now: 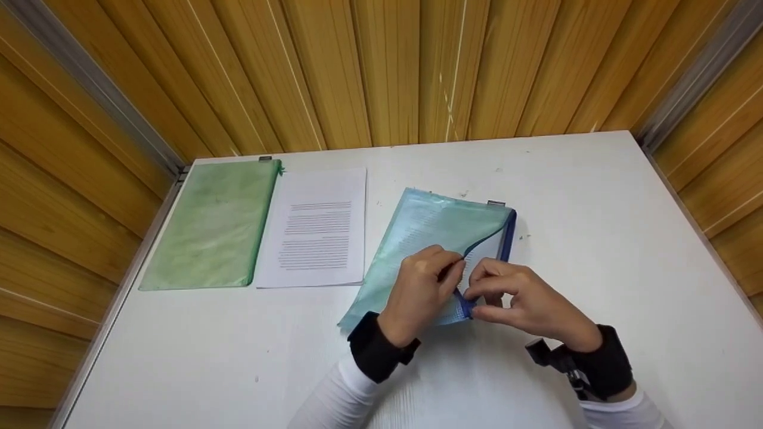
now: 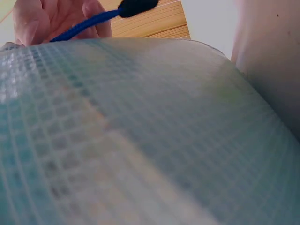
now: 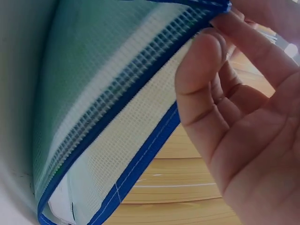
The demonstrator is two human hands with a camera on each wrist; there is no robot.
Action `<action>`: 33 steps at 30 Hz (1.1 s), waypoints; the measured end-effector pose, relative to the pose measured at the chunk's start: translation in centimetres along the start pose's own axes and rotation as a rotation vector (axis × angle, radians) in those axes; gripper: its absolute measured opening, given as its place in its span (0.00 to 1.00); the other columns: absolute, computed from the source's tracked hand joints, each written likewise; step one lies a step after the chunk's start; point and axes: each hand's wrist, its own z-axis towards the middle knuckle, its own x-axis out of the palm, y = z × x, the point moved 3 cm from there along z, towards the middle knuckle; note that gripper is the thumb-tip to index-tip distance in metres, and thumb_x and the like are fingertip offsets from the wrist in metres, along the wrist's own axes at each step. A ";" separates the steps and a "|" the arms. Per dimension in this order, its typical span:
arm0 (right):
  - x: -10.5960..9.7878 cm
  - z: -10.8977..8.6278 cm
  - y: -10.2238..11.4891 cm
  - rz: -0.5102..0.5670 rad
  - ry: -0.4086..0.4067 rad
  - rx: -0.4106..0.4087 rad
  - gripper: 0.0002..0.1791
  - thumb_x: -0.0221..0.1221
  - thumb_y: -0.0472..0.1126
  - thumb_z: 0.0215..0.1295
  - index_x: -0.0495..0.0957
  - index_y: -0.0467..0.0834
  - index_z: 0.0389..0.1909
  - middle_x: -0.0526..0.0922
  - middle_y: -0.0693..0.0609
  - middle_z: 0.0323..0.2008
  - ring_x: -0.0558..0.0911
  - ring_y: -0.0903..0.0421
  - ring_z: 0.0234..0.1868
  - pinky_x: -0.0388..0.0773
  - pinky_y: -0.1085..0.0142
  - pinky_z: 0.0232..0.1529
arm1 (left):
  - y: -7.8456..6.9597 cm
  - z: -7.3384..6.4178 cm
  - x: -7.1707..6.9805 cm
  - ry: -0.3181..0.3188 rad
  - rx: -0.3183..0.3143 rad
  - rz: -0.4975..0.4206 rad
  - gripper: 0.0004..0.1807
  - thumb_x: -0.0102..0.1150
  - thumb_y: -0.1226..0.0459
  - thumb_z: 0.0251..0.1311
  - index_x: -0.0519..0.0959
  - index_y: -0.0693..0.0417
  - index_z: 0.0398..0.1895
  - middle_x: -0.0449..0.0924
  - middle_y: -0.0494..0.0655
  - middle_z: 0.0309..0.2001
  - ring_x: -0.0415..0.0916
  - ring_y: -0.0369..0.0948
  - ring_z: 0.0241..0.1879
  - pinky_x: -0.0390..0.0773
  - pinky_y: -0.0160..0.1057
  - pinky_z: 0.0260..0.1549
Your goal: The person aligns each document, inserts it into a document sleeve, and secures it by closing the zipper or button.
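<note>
A pale teal mesh zip pouch (image 1: 459, 223) with blue zip edging lies slanted in front of me in the head view. Its zip side gapes, and printed paper shows faintly through the front. My left hand (image 1: 420, 289) pinches the blue edge of the upper panel. At the near end of the zip, my right hand (image 1: 521, 298) pinches the corner between thumb and forefinger. The right wrist view looks into the gap between the blue zip edges (image 3: 150, 152). A blue cord (image 2: 86, 24) with a black tip stands above the pouch in the left wrist view.
Left of the pouch lies a stack of printed sheets (image 1: 316, 232). Beyond it, a green zip pouch (image 1: 208, 226) lies flat near the left edge of the white table (image 1: 608, 238). Wood-patterned walls (image 1: 387, 71) enclose the back and sides.
</note>
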 end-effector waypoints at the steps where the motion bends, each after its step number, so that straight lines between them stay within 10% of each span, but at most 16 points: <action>1: 0.1 0.0 -0.1 0.007 -0.009 -0.015 0.16 0.73 0.22 0.56 0.90 0.43 0.41 0.82 0.49 0.38 0.78 0.57 0.31 0.74 0.73 0.31 | 0.0 0.0 0.0 -0.001 0.000 -0.004 0.08 0.64 0.73 0.71 0.88 0.63 0.33 0.81 0.51 0.25 0.75 0.36 0.25 0.70 0.20 0.28; 16: 0.2 0.5 0.2 -0.023 -0.198 0.013 0.18 0.71 0.19 0.55 0.90 0.44 0.37 0.85 0.49 0.33 0.81 0.62 0.33 0.76 0.74 0.34 | 0.0 0.3 -2.5 0.142 -0.005 -0.164 0.10 0.68 0.62 0.72 0.90 0.62 0.40 0.83 0.52 0.29 0.75 0.39 0.29 0.77 0.33 0.30; 25: 0.1 0.5 0.5 -0.100 -0.336 0.034 0.18 0.70 0.17 0.54 0.89 0.41 0.37 0.85 0.48 0.33 0.82 0.65 0.32 0.78 0.80 0.38 | -1.4 -0.4 -2.6 0.159 0.198 0.133 0.15 0.80 0.57 0.59 0.87 0.58 0.38 0.79 0.49 0.32 0.76 0.39 0.32 0.77 0.28 0.34; 33: 0.1 0.6 0.8 -0.113 -0.360 0.029 0.18 0.71 0.16 0.53 0.89 0.40 0.38 0.85 0.47 0.34 0.82 0.64 0.32 0.78 0.80 0.38 | -1.7 -0.4 -2.0 0.067 0.266 0.182 0.08 0.76 0.61 0.64 0.86 0.55 0.33 0.79 0.45 0.30 0.75 0.36 0.29 0.76 0.29 0.31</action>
